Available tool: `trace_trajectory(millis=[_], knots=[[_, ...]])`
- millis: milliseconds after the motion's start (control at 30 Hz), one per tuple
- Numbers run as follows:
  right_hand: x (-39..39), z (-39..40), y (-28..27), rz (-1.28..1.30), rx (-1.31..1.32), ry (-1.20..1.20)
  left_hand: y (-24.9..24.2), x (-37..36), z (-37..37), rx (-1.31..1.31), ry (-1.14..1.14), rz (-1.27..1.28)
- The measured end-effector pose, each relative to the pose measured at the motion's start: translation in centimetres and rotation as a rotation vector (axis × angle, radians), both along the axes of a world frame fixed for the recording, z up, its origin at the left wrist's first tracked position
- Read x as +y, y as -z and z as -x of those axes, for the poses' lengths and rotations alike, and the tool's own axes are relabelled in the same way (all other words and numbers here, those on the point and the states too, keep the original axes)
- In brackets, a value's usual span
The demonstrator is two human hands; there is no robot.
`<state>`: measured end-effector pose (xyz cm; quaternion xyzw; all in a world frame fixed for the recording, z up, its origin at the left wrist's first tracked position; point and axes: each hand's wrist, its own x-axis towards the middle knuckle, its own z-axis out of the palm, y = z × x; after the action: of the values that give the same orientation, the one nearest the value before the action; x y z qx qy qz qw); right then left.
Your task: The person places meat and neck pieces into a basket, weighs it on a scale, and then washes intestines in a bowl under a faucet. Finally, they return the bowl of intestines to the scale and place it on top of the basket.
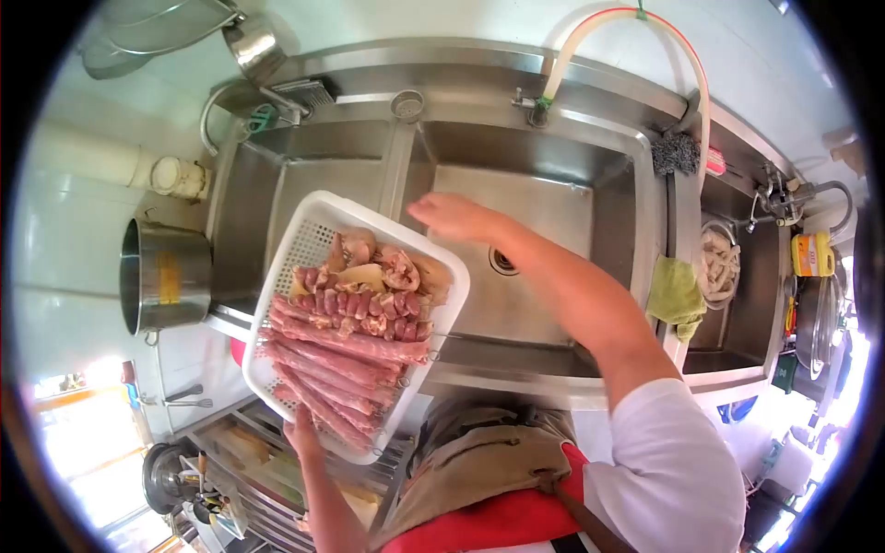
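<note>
A white perforated plastic basket (300,241) lies tilted across the sink's front edge and its left part. Long strips of raw pink meat (346,369) fill its near half, with metal skewer ends showing at the right. Behind them are rows of small dark red meat pieces (355,304) and paler raw pieces (359,249). My left hand (300,431) grips the basket's near left rim, its fingers partly hidden. Just off the far right rim, above the sink, my right hand (447,217) is open, fingers stretched to the left.
The steel sink (535,295) has a drain (502,261) and a hose (678,37) on its tap. A green cloth (678,293) hangs over the right divider, beside a bowl of pale food (719,265). A tall steel pot (166,276) stands left.
</note>
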<state>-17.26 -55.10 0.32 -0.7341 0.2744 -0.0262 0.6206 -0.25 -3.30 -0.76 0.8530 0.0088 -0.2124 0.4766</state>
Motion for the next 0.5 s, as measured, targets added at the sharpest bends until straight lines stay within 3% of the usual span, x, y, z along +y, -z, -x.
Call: trace_trajectory(millis=[33, 100, 133, 233, 300, 400, 467, 500], knots=[[0.1, -2.8, -0.7, -0.249, 0.059, -0.039, -0.4, -0.5, 0.1, 0.007, -0.010, 0.017], [0.9, -7.1, 1.4, -0.122, -0.003, -0.049, -1.8, -2.4, 1.0, 0.034, -0.102, 0.148], [1.7, -8.0, 2.2, -0.057, -0.024, -0.056, 0.7, 0.9, -0.4, -0.013, -0.022, -0.007], [3.7, -6.5, 0.8, 0.110, -0.001, -0.005, -0.8, -0.6, -0.1, 0.103, -0.101, 0.091], [6.3, -4.1, 0.1, 0.187, 0.036, 0.134, 1.0, 0.3, -2.8, 0.075, -0.155, 0.142], [10.4, 0.0, 0.6, 0.213, 0.128, 0.335, 5.1, 2.7, -9.4, 0.062, 0.070, 0.202], [13.9, 3.6, -1.1, 0.167, 0.138, 0.468, -0.6, -0.2, -8.5, 0.267, -0.042, 0.390], [15.6, 3.7, -3.2, 0.274, 0.189, 0.497, -0.8, -1.6, -10.3, 0.316, -0.001, 0.414]])
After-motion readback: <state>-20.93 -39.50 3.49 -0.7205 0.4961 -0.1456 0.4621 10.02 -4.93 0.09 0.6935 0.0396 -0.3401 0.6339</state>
